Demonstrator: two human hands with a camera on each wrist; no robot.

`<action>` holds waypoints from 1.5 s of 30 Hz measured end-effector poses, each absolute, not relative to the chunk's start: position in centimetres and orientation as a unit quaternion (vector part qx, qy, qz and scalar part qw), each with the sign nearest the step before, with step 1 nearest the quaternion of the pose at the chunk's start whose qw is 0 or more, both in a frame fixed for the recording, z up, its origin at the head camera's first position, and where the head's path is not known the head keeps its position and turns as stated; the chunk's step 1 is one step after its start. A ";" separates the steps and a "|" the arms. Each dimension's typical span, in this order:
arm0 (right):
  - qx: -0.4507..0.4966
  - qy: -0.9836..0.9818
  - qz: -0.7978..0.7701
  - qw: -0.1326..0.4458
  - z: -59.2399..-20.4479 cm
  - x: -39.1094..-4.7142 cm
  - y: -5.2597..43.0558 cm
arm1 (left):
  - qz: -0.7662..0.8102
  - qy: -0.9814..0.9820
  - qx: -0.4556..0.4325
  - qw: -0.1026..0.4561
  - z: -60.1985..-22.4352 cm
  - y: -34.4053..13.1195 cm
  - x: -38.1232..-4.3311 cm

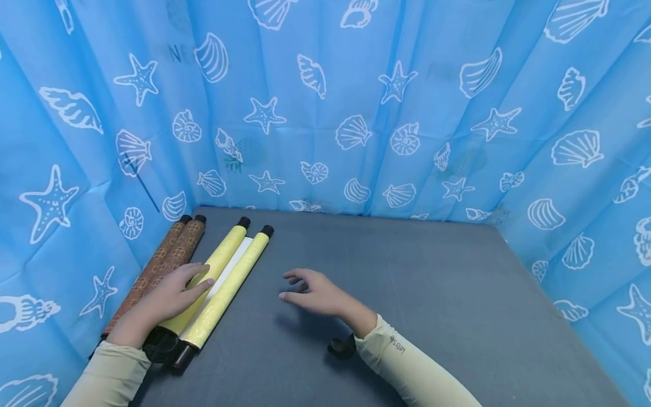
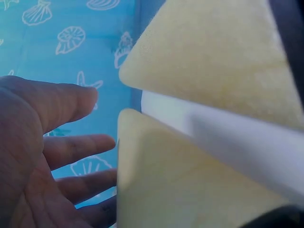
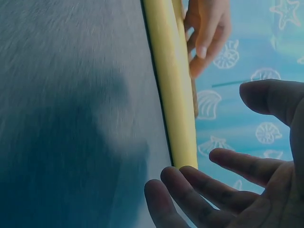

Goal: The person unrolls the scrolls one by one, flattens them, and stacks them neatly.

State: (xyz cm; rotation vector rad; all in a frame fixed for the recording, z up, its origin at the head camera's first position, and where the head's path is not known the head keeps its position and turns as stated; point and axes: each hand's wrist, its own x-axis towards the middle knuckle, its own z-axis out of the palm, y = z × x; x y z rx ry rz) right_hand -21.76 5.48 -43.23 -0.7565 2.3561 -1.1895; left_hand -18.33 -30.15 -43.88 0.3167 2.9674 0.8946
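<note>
Head, left hand (image 1: 170, 297): lay over the left roll (image 1: 224, 249) of a yellow patterned scroll (image 1: 231, 286) with dark end knobs (image 1: 245, 222), fingers relaxed, gripping nothing; could not tell whether touching.
Head, yellow scroll: lay slanted on the left of the flat grey table (image 1: 407, 294), with a white strip (image 1: 233, 263) between two rolls.
Head, two brown gold-patterned rolls (image 1: 183, 249): lay left of the scroll.
Head, right hand (image 1: 317, 291): hung above the table, apart from the scroll, loosely bent, empty.
Left wrist, left hand: pointed parted fingers toward the yellow rolls, holding nothing.
Right wrist, right hand: reached out with parted fingers, empty.
</note>
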 end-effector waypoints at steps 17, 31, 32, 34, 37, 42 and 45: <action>-0.224 0.815 -0.489 0.214 -44.1 -22.1 -1.5 | 0.289 0.951 0.098 0.037 -43.5 -29.9 -18.7; -0.205 0.820 -0.488 0.220 -44.8 -22.2 -4.9 | 0.342 0.931 0.117 0.050 -43.5 -29.7 -18.4; -0.206 0.819 -0.487 0.221 -44.9 -22.2 -5.1 | 0.344 0.930 0.119 0.050 -43.5 -29.7 -18.4; -0.206 0.818 -0.489 0.223 -45.1 -22.2 -5.4 | 0.346 0.929 0.122 0.047 -43.5 -29.7 -18.4; -0.204 0.815 -0.493 0.224 -45.1 -22.2 -5.7 | 0.353 0.926 0.128 0.049 -43.5 -29.9 -18.5; -0.200 0.817 -0.493 0.223 -45.2 -22.2 -6.1 | 0.356 0.923 0.135 0.056 -43.7 -30.1 -18.6; -0.199 0.808 -0.507 0.223 -45.3 -22.1 -6.5 | 0.348 0.926 0.135 0.060 -43.7 -30.2 -18.6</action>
